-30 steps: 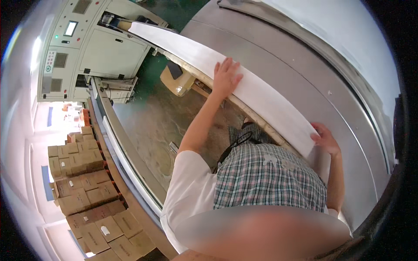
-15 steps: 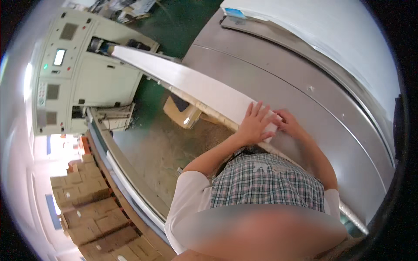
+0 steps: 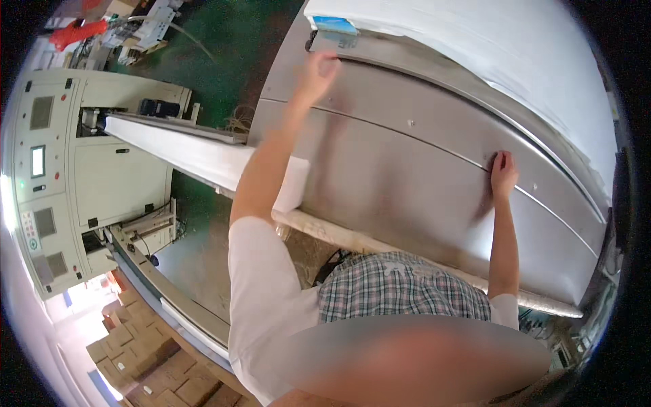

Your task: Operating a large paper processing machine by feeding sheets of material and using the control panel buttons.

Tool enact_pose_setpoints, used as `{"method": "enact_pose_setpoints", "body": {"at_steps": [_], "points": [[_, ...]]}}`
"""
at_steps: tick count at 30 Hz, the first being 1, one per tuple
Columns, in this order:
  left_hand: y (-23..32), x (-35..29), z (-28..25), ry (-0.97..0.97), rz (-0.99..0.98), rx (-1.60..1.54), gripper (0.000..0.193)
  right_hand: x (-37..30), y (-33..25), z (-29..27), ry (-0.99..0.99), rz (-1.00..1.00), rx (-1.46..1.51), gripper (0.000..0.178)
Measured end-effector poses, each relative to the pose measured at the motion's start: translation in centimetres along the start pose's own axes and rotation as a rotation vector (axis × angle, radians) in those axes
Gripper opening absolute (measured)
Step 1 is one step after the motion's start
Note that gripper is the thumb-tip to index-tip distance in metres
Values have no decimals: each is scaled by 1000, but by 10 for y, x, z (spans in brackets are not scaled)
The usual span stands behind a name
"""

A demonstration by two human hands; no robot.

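My left hand (image 3: pixel 317 78) is stretched far over the metal table (image 3: pixel 407 197), beside the long metal bar near a blue-and-white packet (image 3: pixel 336 26). Its fingers look curled, but motion blurs them. Further right, my right hand (image 3: pixel 503 178) is above the table near its seam, fingers bunched together; whatever they may hold cannot be made out. The long white strip (image 3: pixel 196 146) runs from the machine at the left to the table's near left edge. My left forearm crosses in front of part of it, and neither hand touches its visible end.
A pale control cabinet (image 3: pixel 125 176) with a small screen stands at the left. White sheeting (image 3: pixel 475 41) covers the area beyond the table. Cardboard boxes (image 3: pixel 139 339) are stacked at the lower left. A wrapped roller (image 3: pixel 380 241) lies along the table's near edge.
Both hands have left the white strip's end. The left has reached far forward and leftward, the right forward and rightward. The view has shifted, with the strip now further left.
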State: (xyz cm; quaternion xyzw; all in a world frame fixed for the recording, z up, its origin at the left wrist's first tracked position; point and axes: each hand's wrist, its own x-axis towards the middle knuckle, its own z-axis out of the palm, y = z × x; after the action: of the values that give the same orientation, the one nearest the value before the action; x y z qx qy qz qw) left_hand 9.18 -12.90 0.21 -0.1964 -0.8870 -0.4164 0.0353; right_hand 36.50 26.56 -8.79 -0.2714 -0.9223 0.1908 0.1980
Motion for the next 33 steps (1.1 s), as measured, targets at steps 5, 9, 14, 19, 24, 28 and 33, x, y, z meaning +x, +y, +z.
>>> {"method": "enact_pose_setpoints", "body": {"at_steps": [5, 9, 14, 19, 24, 28, 33], "points": [[-102, 123, 18, 395, -98, -262, 25, -7, -1, 13, 18, 48, -72, 15], [-137, 187, 33, 528, -247, -615, 23, -8, -9, 11, 18, 22, -163, 12], [-157, 228, 57, 391, -312, -1002, 24, -7, -14, 13, 3, 40, -185, 10], [-151, 234, 71, 236, -210, -917, 27, -7, -4, 13, 19, 3, -203, 11], [-154, 233, 57, 214, -322, -1016, 18, -4, -14, 12, -25, 57, -170, 11], [-168, 234, 32, 11, -362, -987, 17, 4, -13, 14, -9, 51, -163, 12], [-125, 232, 26, -113, -393, -650, 31, 15, -13, -1, -19, 93, -162, 13]]}}
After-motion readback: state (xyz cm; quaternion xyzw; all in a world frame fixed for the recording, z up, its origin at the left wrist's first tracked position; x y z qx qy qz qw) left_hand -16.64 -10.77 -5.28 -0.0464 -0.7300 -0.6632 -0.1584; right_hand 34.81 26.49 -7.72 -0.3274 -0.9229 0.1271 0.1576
